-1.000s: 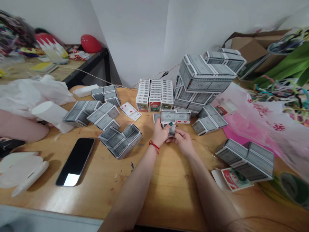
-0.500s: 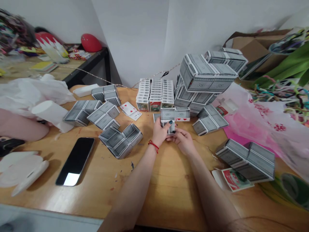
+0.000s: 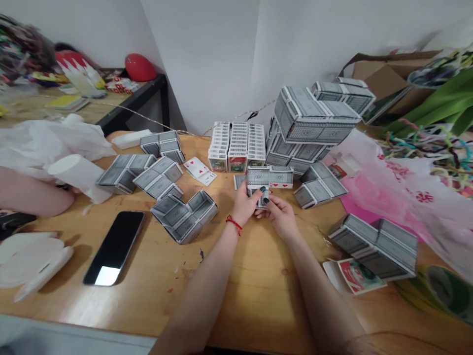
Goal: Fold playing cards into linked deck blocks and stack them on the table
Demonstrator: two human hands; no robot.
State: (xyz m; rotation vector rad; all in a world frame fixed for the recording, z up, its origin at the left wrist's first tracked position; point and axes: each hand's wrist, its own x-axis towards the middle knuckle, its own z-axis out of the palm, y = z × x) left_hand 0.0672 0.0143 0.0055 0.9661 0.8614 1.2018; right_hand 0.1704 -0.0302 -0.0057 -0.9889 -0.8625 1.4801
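At the middle of the table, my left hand (image 3: 245, 202) grips the left side of a small structure of folded playing cards (image 3: 258, 176), its thumb laid on the patterned backs. My right hand (image 3: 278, 213) pinches the structure's lower edge, thumb on top and fingers partly hidden beneath. One card in it shows red hearts along its front strip. Just left of it, partly behind my left hand, lies a grey-backed card (image 3: 239, 182). Behind stand rows of card boxes (image 3: 237, 147). Loose playing cards (image 3: 200, 170) lie face up to the left.
Folded-card blocks (image 3: 185, 214) sit at left, near a black phone (image 3: 114, 248). A tall stack of card blocks (image 3: 314, 118) rises behind right. Another card block (image 3: 375, 245) and an opened card box (image 3: 360, 276) lie at right, by a plastic bag (image 3: 406, 182).
My right thumb has shifted slightly on the card structure. Both hands keep their hold, and the view has moved a little.
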